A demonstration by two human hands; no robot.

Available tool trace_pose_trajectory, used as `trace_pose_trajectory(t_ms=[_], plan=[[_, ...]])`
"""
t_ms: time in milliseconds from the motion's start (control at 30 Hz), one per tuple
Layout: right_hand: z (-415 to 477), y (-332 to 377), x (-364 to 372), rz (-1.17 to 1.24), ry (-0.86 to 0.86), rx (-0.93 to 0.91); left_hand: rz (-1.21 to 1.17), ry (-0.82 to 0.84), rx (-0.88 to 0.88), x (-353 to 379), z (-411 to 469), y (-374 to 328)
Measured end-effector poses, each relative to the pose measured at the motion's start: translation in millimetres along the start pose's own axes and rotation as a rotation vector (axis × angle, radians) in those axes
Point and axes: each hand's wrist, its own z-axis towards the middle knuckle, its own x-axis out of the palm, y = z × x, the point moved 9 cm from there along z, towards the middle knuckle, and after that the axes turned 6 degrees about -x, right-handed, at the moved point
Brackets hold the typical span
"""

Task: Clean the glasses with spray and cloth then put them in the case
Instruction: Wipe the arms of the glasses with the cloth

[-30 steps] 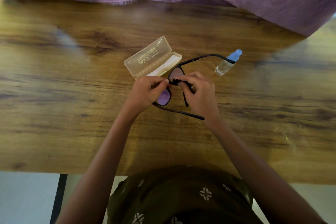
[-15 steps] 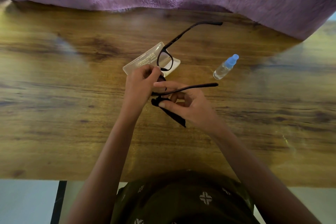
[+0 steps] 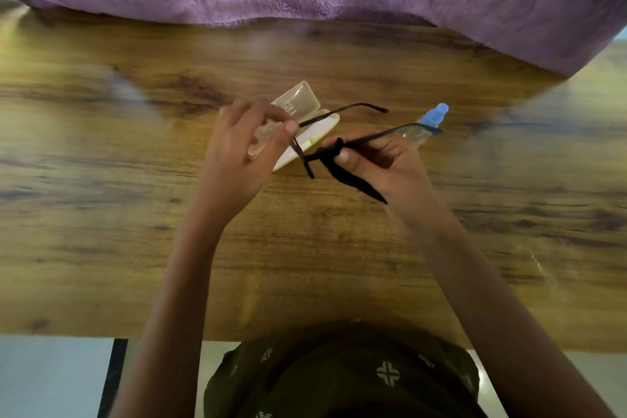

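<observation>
Black glasses [image 3: 342, 110] held front-edge-on, temples pointing right

Soft daylight glares pale across the glossy brown wooden table [image 3: 101, 153]; motion blur smears everything, edges bowing wide-angle.

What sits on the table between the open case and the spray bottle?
Nothing rests there: in the head view the table is bare between case and spray bottle; only the held glasses' temple arms cross above it.
</observation>
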Motion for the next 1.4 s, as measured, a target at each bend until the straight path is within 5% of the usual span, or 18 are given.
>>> trace_pose_trajectory(t_ms=[167, 400, 767, 1000, 1200, 1400], plan=[[3.6, 5.2, -4.9, 0.087, -0.044, -0.004, -0.105, 0.214, 0.179, 5.0, -9.9, -29.6], [3.7, 7.2, -9.7, 0.171, -0.145, -0.026, -0.063, 0.114, 0.192, 0.7, -4.0, -48.9], [-12.5, 22.7, -42.4, -0.148, -0.362, -0.129, 0.000, 0.009, 0.187, -4.2, -3.4, -60.0], [-24.3, 70.9, -31.6, -0.381, -0.487, -0.480, 0.036, 0.023, 0.170, -1.1, -1.9, -60.6], [-23.1, 86.3, 3.5, -0.805, -0.384, -0.723, 0.037, 0.024, 0.194, 1.2, -2.6, -67.9], [-12.9, 73.3, 19.0, -0.952, -0.145, -0.721, 0.060, -0.012, 0.208, -6.0, 0.3, -66.2]])
